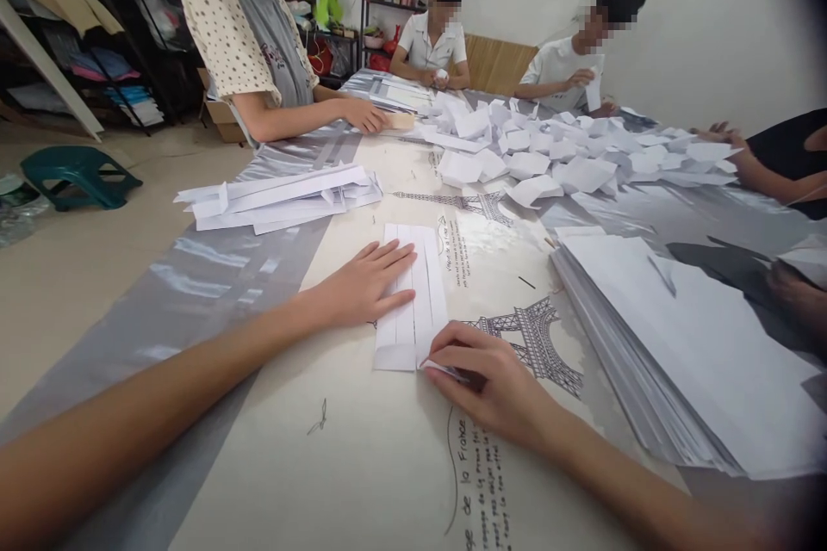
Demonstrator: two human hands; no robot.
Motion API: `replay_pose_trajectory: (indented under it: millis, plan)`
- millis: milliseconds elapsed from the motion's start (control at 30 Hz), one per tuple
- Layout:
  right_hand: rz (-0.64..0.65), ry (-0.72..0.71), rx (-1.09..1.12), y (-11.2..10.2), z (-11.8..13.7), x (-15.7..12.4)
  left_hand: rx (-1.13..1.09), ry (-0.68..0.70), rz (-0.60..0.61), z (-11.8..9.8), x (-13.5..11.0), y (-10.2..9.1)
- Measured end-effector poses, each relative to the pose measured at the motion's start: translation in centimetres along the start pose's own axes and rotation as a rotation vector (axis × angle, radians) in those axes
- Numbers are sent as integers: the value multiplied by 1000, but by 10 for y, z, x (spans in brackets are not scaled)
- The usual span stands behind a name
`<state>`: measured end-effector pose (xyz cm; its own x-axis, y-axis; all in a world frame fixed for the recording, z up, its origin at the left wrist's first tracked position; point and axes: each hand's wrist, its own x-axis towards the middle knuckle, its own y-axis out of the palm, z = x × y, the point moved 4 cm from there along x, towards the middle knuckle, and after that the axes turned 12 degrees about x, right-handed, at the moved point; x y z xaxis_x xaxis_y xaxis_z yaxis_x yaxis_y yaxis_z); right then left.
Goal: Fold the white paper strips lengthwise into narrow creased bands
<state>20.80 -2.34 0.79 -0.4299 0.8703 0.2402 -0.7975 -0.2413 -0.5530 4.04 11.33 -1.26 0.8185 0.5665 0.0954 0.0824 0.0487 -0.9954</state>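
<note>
A narrow white sheet of paper (425,275) with several long slits or fold lines lies on the table in front of me. My left hand (371,282) rests flat on its left side, fingers spread. At the near right corner, my right hand (491,370) is closed, thumb and forefinger pinching a lifted flap of the sheet. Its other fingers are curled, and the palm side is hidden. To the right stands a thick stack of white paper (678,336). Beyond my left hand lies a pile of folded paper strips (277,198).
A large heap of folded white paper pieces (556,146) covers the table's far right. Co-workers sit or stand around the table (310,465); one person's hand (365,114) touches a beige block. A green stool (81,176) stands on the floor at left.
</note>
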Motion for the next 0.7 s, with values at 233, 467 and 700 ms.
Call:
replay_pose_trajectory:
  millis: [233, 467, 700]
  plan:
    - [16, 115, 52, -2, -2, 4, 5, 3, 17, -1, 1, 0]
    - [-53, 220, 39, -4, -9, 8, 14, -10, 25, -1, 2, 1]
    - [-28, 240, 61, -3, -11, 9, 10, -16, 32, -3, 2, 0]
